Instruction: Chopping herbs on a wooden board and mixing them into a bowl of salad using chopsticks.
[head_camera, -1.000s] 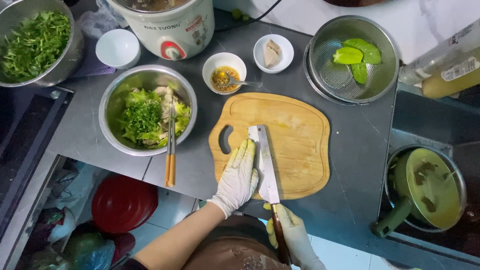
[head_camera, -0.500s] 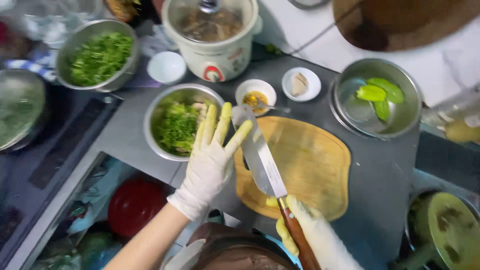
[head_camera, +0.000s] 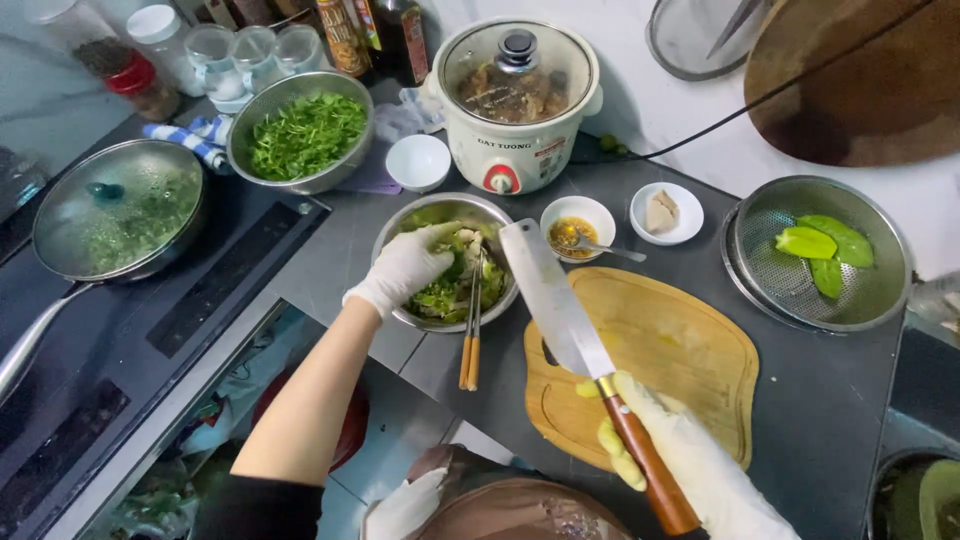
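Your left hand (head_camera: 405, 268) is down in the steel salad bowl (head_camera: 447, 262), gloved fingers curled loosely over the greens without visibly clamping anything, while your right hand (head_camera: 672, 452) is wrapped tight round the wooden handle of the cleaver (head_camera: 556, 300), blade raised over the near left corner of the cutting board (head_camera: 660, 368) with its tip reaching toward the bowl's rim. The risk I see is that blade: it hangs close beside your left wrist and the chopsticks (head_camera: 470, 330) resting across the bowl's edge, so a careless swing could nick the glove or knock the chopsticks off onto the counter (head_camera: 820, 400). The small sauce bowl (head_camera: 577, 226) with its spoon sits just beyond the blade tip and could be tipped the same way. A slippery glove on the handle would make all this likelier. Compared with half a second ago, your left hand has gone from spread flat above the bowl's edge to reaching inside it, and the cleaver has kept its raised, slanted pose, leaning a little more toward the bowl. A second ago both hands were pressing the blade flat on the board.
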